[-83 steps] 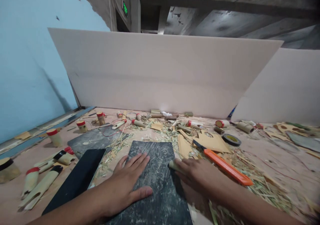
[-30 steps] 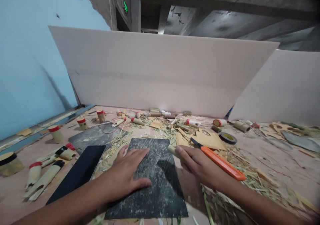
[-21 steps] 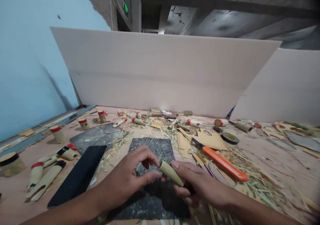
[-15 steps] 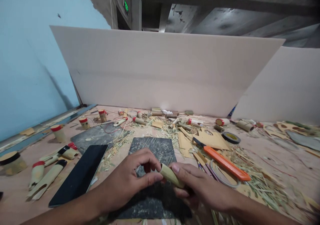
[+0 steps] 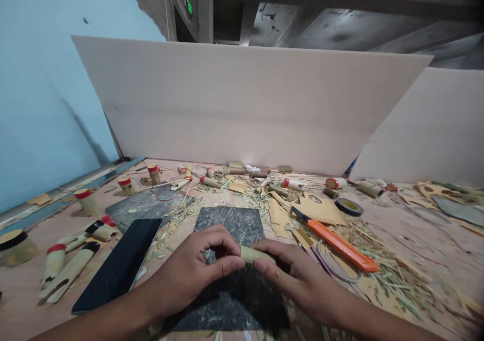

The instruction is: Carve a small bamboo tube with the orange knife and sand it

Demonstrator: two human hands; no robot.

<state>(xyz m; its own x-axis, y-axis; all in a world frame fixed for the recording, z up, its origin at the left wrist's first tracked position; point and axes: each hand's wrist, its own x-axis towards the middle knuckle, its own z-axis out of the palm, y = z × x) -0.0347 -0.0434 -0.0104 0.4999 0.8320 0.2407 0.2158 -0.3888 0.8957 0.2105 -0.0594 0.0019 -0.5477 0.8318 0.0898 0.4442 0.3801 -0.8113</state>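
Note:
A short pale-green bamboo tube is held level between both hands, above a scuffed black board. My left hand pinches its left end between thumb and curled fingers. From the other side, my right hand grips the tube with the thumb in front and the fingers behind, hiding the right end. A black smartphone lies left of the board. To the right rests an orange utility knife with its dark blade end pointing away, beside a loop of pale cord.
Cut bamboo pieces with red or black bands lie at the left. A roll of black tape, yellowish sheet scraps and bamboo shavings spread over the right. Further bamboo tubes line the back, before a tall pale panel.
The bamboo tube has turned from slanting downward to nearly level. My right hand has shifted its grip, its fingers now over the tube's far side. My left hand stays almost in place.

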